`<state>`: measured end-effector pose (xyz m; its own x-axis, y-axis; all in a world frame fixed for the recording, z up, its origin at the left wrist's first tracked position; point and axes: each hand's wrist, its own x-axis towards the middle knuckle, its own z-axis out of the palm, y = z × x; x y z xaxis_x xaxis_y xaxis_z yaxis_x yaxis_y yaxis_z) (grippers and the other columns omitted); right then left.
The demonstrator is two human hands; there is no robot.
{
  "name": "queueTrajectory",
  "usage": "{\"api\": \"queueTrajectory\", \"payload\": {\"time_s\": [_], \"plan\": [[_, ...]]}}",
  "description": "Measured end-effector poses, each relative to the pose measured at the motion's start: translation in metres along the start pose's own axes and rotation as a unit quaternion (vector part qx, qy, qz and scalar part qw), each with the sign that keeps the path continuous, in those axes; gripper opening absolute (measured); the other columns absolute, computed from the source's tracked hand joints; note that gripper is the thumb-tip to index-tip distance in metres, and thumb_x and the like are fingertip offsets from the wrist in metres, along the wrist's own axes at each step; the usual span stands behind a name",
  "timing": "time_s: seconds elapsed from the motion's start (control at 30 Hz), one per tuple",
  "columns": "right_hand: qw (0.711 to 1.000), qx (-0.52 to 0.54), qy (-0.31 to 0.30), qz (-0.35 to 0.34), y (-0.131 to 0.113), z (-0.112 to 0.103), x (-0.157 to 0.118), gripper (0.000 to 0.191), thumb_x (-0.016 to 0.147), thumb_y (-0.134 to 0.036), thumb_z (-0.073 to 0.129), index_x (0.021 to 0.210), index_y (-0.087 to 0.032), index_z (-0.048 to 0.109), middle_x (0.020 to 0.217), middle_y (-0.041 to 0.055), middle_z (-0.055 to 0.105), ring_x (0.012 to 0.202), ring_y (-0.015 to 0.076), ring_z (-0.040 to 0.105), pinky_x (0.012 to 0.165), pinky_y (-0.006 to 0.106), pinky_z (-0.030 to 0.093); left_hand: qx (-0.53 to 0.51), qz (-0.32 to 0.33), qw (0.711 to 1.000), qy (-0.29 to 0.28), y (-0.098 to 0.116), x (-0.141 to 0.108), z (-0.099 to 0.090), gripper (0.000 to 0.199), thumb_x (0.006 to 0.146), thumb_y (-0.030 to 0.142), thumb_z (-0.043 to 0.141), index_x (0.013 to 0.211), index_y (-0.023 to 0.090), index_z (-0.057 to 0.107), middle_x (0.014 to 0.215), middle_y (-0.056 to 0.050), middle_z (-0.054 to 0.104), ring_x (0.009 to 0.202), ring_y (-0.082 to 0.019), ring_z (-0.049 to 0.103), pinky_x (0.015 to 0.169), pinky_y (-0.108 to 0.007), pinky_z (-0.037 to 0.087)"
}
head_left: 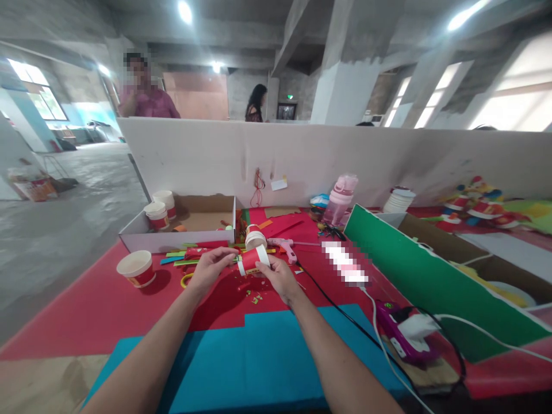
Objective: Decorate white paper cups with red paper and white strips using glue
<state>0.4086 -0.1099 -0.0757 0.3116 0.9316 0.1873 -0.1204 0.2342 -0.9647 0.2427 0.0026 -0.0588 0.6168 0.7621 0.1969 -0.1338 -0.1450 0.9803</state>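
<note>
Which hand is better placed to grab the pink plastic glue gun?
Probably the right hand: the pink glue gun lies just beyond it. The left hand is farther, across the red-and-white paper cup, though the right grips that cup and needs freeing.

One pink bottle, before a white partition. Colourful toy figures, grouped at far right. Beyond the partition: person in pink shirt; second person, farther right.

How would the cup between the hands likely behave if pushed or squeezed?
The cup probably feels light, since it looks like paper. Its round side would likely roll if laid down. Its outline looks undented in the right hand, suggesting moderate stiffness.
</note>
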Motion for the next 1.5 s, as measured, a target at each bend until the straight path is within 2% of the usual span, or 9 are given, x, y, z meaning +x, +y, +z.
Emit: {"api": "queueTrajectory", "payload": {"time_s": [0.23,0.5,0.6,0.77,0.93,1.03,1.17,1.37,1.5], "plan": [[0.999,-0.022,-0.004,0.040,0.004,0.004,-0.002,0.044,0.073,-0.050,0.068,0.103,-0.018,0.069,0.086,0.0034,0.070,0.080,0.0240,0.067,0.070,0.037,0.057,0.173,0.118,0.977,-0.036,-0.002,-0.001,0.008,0.015,0.076,0.033,0.067,0.076,0.017,0.067,0.074,-0.003,0.058,0.070,-0.015,0.051,0.065,-0.025,0.039],[0.988,-0.141,0.050,-0.020,0.009,-0.004,0.001,0.041,0.078,-0.052,0.062,0.091,-0.015,0.071,0.070,0.0020,0.067,0.073,0.0228,0.063,0.063,0.030,0.052,0.220,0.107,0.965,-0.099,0.000,-0.001,0.007,0.015,0.083,0.031,0.058,0.078,0.018,0.056,0.068,0.000,0.054,0.063,-0.014,0.048,0.061,-0.025,0.037],[0.992,-0.106,0.064,0.004,0.010,-0.001,0.001,0.041,0.075,-0.053,0.064,0.089,-0.016,0.071,0.069,0.0016,0.066,0.071,0.0236,0.063,0.059,0.031,0.053,0.278,0.140,0.944,-0.106,0.001,-0.003,0.009,0.013,0.086,0.028,0.053,0.077,0.019,0.054,0.074,-0.002,0.055,0.069,-0.015,0.049,0.065,-0.026,0.038],[0.992,0.023,0.100,0.073,0.006,0.007,-0.001,0.040,0.069,-0.052,0.069,0.089,-0.018,0.068,0.071,0.0012,0.067,0.066,0.0221,0.064,0.054,0.034,0.055,0.413,0.232,0.878,-0.067,-0.005,-0.007,0.020,0.015,0.089,0.017,0.038,0.085,0.019,0.053,0.087,-0.006,0.053,0.080,-0.019,0.051,0.073,-0.030,0.041],[0.980,0.139,0.093,0.111,0.001,0.012,-0.004,0.039,0.071,-0.048,0.069,0.094,-0.018,0.063,0.081,0.0045,0.070,0.074,0.0222,0.067,0.058,0.033,0.056,0.477,0.280,0.833,-0.021,-0.008,-0.013,0.029,0.016,0.087,0.013,0.041,0.087,0.020,0.056,0.086,-0.008,0.052,0.079,-0.021,0.051,0.073,-0.031,0.041],[0.971,0.178,0.118,0.104,-0.001,0.009,-0.002,0.041,0.071,-0.049,0.069,0.096,-0.018,0.060,0.086,0.0057,0.071,0.079,0.0223,0.068,0.060,0.033,0.056,0.434,0.293,0.851,0.024,-0.002,-0.017,0.033,0.013,0.087,0.014,0.044,0.085,0.020,0.055,0.085,-0.008,0.053,0.080,-0.021,0.051,0.076,-0.031,0.042],[0.979,0.115,0.170,0.018,-0.008,0.000,0.002,0.044,0.071,-0.053,0.067,0.098,-0.019,0.061,0.089,0.0051,0.070,0.080,0.0221,0.067,0.062,0.032,0.058,0.327,0.264,0.904,0.075,0.007,-0.016,0.030,0.009,0.087,0.017,0.049,0.082,0.021,0.055,0.094,-0.008,0.059,0.089,-0.020,0.054,0.081,-0.030,0.042],[0.979,0.003,0.187,-0.079,-0.013,-0.007,0.002,0.049,0.079,-0.053,0.060,0.111,-0.017,0.063,0.102,0.0080,0.067,0.083,0.0236,0.064,0.065,0.033,0.056,0.267,0.202,0.942,-0.023,0.002,-0.008,0.014,0.012,0.084,0.023,0.056,0.090,0.021,0.066,0.077,-0.003,0.063,0.070,-0.016,0.058,0.068,-0.026,0.044],[0.972,-0.106,0.173,-0.117,-0.011,-0.008,-0.001,0.047,0.085,-0.050,0.052,0.116,-0.016,0.061,0.097,0.0074,0.067,0.081,0.0213,0.062,0.068,0.031,0.053,0.263,0.198,0.943,-0.037,-0.004,-0.006,0.011,0.014,0.085,0.024,0.057,0.093,0.020,0.068,0.071,-0.002,0.065,0.057,-0.013,0.057,0.059,-0.024,0.045]]}}
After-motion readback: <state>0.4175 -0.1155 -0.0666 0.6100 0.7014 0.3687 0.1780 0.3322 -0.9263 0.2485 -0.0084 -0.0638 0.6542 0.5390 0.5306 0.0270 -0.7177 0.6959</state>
